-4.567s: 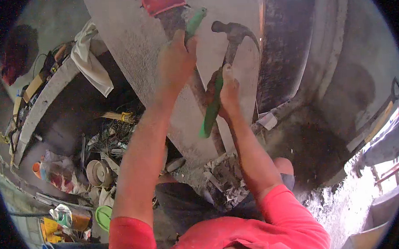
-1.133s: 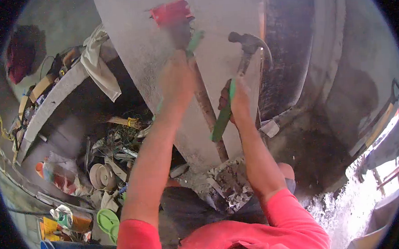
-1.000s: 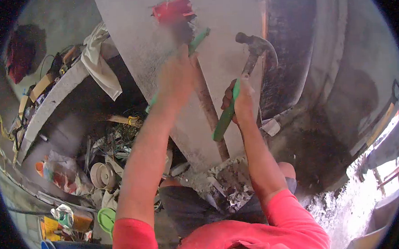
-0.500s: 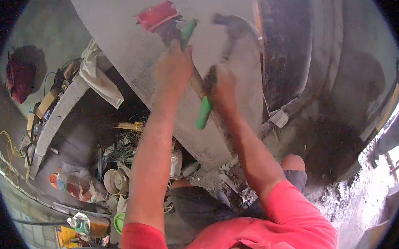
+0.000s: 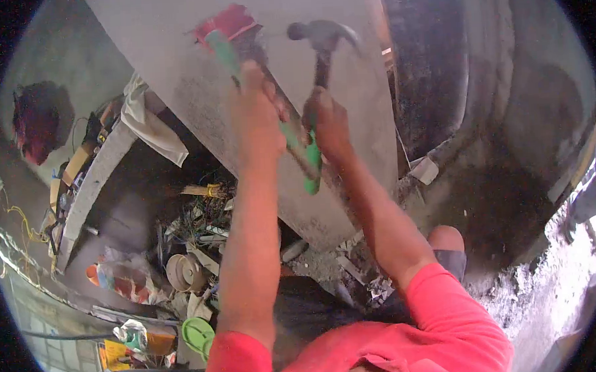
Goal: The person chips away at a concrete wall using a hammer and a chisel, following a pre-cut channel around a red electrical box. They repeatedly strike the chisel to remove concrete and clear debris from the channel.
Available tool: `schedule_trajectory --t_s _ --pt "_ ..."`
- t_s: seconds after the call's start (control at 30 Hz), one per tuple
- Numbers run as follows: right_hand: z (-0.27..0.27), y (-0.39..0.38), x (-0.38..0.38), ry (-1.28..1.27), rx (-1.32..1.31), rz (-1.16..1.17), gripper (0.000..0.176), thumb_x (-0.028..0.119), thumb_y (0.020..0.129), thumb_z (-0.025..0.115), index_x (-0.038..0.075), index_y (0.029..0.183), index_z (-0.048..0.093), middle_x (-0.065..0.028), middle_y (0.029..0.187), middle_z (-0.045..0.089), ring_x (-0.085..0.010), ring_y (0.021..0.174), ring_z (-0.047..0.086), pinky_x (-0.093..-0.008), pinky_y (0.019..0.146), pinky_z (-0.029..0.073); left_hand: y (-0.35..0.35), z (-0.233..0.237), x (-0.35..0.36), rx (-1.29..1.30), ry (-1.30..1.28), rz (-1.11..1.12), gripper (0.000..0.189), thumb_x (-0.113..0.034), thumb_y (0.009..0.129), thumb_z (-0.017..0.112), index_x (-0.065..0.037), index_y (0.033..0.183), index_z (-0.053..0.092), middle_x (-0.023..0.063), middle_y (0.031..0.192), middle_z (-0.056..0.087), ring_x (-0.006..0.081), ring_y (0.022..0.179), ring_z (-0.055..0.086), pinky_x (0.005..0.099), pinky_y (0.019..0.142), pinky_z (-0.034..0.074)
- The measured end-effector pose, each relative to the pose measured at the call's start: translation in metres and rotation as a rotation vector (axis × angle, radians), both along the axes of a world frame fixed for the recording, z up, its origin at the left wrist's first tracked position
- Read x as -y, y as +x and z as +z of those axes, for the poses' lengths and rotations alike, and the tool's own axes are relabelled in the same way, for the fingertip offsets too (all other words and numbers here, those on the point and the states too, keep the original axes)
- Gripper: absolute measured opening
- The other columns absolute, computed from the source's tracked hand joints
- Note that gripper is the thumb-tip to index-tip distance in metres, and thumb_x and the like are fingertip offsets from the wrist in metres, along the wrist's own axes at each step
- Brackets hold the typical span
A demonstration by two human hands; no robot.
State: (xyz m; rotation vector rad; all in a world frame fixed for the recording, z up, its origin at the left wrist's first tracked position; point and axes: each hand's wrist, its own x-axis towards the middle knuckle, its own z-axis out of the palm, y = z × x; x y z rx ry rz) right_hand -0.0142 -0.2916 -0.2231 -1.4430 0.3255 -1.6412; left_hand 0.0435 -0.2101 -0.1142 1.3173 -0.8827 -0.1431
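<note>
My right hand [image 5: 326,123] is wrapped round the green and black handle of a claw hammer [image 5: 321,42], whose head points up and away from me. To its left my left hand [image 5: 261,111], blurred, is closed round a green-handled tool [image 5: 224,53]; what kind of tool it is cannot be made out. A red object [image 5: 232,22] lies beyond that tool's upper end. Both hands are over a large grey slab [image 5: 299,216], with a narrow groove or strip running down it between them.
Rubble [image 5: 348,263] and wire scraps lie below the slab. A white cloth [image 5: 150,126] hangs over a curved ledge [image 5: 101,178] at left. A round pot [image 5: 185,272], a green lid [image 5: 198,335] and a dark red bag [image 5: 34,124] are also at left.
The hammer has moved left and its handle points more upright. My left hand's tool has tilted the other way, its upper end now over the red object. The view has shifted slightly.
</note>
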Motion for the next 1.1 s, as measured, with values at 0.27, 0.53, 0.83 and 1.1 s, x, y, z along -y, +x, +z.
schedule_trajectory --t_s 0.27,0.53,0.83,1.1 --pt "-0.056 -0.025 0.025 0.192 0.081 0.213 0.046 0.052 0.097 0.048 0.008 0.087 0.053 -0.0041 0.062 0.051 -0.0185 0.049 0.051 -0.0356 0.045 0.044 0.05 -0.004 0.009 1.111 0.112 0.396 0.037 -0.035 0.097 0.055 0.001 0.107 0.059 0.0249 0.088 0.066 0.0485 0.081 0.063 0.0569 0.071 0.049" --pt "-0.017 -0.071 -0.018 0.582 0.194 0.399 0.052 0.059 0.098 0.041 0.011 0.079 0.05 -0.0018 0.057 0.045 -0.0176 0.042 0.043 -0.0359 0.043 0.04 0.053 0.0 -0.003 1.036 0.129 0.397 0.036 -0.035 0.098 0.052 0.0 0.106 0.059 0.0252 0.089 0.066 0.0487 0.085 0.063 0.0555 0.074 0.048" --pt "-0.037 -0.094 -0.015 0.548 0.147 0.402 0.053 0.061 0.098 0.041 0.011 0.082 0.05 -0.0015 0.058 0.043 -0.0184 0.043 0.044 -0.0367 0.043 0.04 0.032 0.004 -0.021 0.977 0.249 0.367 0.044 -0.043 0.099 0.051 0.0 0.106 0.059 0.0277 0.1 0.065 0.0455 0.096 0.062 0.0527 0.079 0.048" --pt "-0.034 -0.106 -0.012 0.531 0.185 0.419 0.056 0.065 0.095 0.043 0.011 0.086 0.05 -0.0009 0.059 0.042 -0.0162 0.045 0.043 -0.0352 0.045 0.04 0.051 0.003 -0.015 0.982 0.348 0.502 0.041 -0.042 0.098 0.053 -0.003 0.103 0.061 0.026 0.083 0.067 0.0468 0.084 0.065 0.0554 0.074 0.048"
